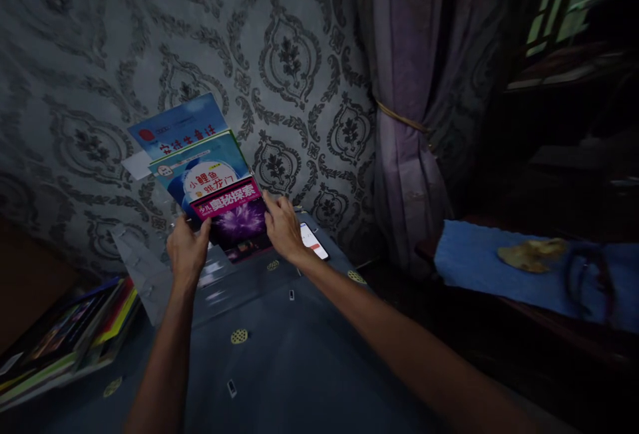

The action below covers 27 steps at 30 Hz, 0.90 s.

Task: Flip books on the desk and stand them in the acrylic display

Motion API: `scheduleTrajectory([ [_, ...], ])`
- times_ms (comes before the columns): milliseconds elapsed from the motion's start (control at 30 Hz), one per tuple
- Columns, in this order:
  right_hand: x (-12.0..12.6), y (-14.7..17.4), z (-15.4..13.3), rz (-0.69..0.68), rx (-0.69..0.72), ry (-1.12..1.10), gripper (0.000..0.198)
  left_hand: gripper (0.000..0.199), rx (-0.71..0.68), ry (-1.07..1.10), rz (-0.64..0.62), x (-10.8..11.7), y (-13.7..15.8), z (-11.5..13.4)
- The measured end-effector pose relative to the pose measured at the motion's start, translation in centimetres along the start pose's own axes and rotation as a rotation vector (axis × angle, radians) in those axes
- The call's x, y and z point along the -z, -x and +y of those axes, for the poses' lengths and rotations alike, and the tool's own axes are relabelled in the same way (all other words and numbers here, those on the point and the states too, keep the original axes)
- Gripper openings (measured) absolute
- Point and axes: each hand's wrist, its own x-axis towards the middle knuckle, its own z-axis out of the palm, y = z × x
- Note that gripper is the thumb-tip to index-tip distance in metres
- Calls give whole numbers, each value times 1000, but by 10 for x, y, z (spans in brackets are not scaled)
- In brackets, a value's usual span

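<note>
A purple book (237, 221) stands between two bare hands, near the far edge of a dark table (259, 374) and just ahead of the person. Its long axis points toward the wall (299, 21), top tipped leftward; neither hand is clearly nearer. The left hand (187, 247) is nearly closed on its left edge, thumb in front; the right hand (284, 227), fingers bent, holds its right edge. Its title reads 少儿奥秘探索. Behind it, overlapping, a fish book (204, 169) reads 小鲤鱼跳龙门 and a blue book (180, 124) 安徒生童话. A lit phone (314, 242), text unreadable, lies near the table's right edge.
</note>
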Motion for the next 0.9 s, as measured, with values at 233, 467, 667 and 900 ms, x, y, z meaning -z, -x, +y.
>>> scheduleTrajectory([
  [233, 1, 2, 0, 12, 16, 19, 60, 40, -62, 37, 27, -5, 2, -7],
  [467, 5, 4, -9, -22, -1, 73, 64, 46, -96, 18, -19, -5, 6, -5],
  [667, 0, 6, -8, 3, 31, 91, 67, 42, -83, 5, -8, -7, 6, -4],
  [900, -4, 2, 4, 32, 46, 46, 65, 41, -99, 44, -42, -5, 5, -8],
])
